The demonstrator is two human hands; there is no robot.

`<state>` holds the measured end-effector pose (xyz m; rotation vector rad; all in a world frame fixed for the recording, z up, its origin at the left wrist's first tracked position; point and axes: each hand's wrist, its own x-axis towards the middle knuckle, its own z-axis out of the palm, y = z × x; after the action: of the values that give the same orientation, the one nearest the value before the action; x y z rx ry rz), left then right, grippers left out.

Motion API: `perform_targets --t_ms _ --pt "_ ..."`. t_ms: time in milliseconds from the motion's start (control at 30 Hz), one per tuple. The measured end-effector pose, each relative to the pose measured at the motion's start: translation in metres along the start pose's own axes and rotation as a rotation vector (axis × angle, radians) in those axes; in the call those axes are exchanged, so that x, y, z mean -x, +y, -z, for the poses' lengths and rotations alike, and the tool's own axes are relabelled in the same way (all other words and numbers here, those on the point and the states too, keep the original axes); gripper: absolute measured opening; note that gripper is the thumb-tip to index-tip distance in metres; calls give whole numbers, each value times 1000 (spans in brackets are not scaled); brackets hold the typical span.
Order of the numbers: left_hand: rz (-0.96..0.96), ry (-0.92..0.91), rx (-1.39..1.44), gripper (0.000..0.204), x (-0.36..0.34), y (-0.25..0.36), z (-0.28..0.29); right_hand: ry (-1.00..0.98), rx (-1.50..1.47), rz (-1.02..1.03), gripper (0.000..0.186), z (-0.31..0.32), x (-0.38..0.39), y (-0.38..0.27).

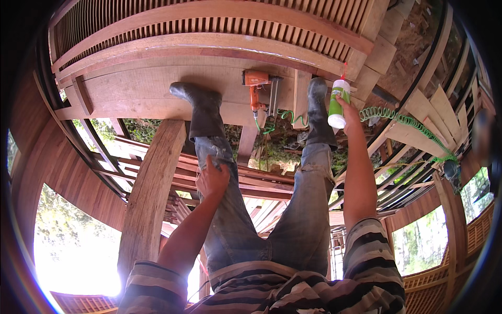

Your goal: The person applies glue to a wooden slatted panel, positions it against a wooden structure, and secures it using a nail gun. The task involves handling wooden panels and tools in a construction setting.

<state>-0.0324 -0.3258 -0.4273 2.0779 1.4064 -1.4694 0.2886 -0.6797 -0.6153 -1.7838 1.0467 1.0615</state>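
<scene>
My right hand [349, 107] is shut around a green and white glue bottle [337, 103] with a red tip, held up beside my right boot [318, 112]. On my left thigh, just below the left boot [201, 107], rests my left hand [211, 179], fingers spread and holding nothing. Both boots stand on a wide wooden plank [146, 86]. An orange nail gun [257, 89] lies on that plank between my boots.
A green coiled air hose [402, 121] runs from the nail gun off to the right. A thick wooden post [149, 193] stands left of my legs. A curved slatted wooden railing [209, 21] lies ahead. Open gaps between beams show greenery below.
</scene>
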Motion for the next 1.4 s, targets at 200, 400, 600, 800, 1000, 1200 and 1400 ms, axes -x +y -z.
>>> perform_targets --t_ms 200,400,600,800,1000,1200,1400 --pt "34 -1 -8 73 5 0 1 -149 -121 101 77 -28 122 3" --pt "52 2 -4 76 19 22 14 -427 -542 75 65 38 214 -73" --pt "47 53 -85 73 28 42 -1 -172 -294 610 55 142 252 -242" --pt "-37 119 -220 68 34 83 -1 468 235 738 60 277 75 -225" --pt "85 25 -205 68 50 107 -3 362 743 259 66 230 -10 120" --pt "68 44 -264 64 58 91 -6 -79 770 -216 72 202 202 337" --pt "14 91 -260 60 41 102 5 195 535 86 81 175 110 176"
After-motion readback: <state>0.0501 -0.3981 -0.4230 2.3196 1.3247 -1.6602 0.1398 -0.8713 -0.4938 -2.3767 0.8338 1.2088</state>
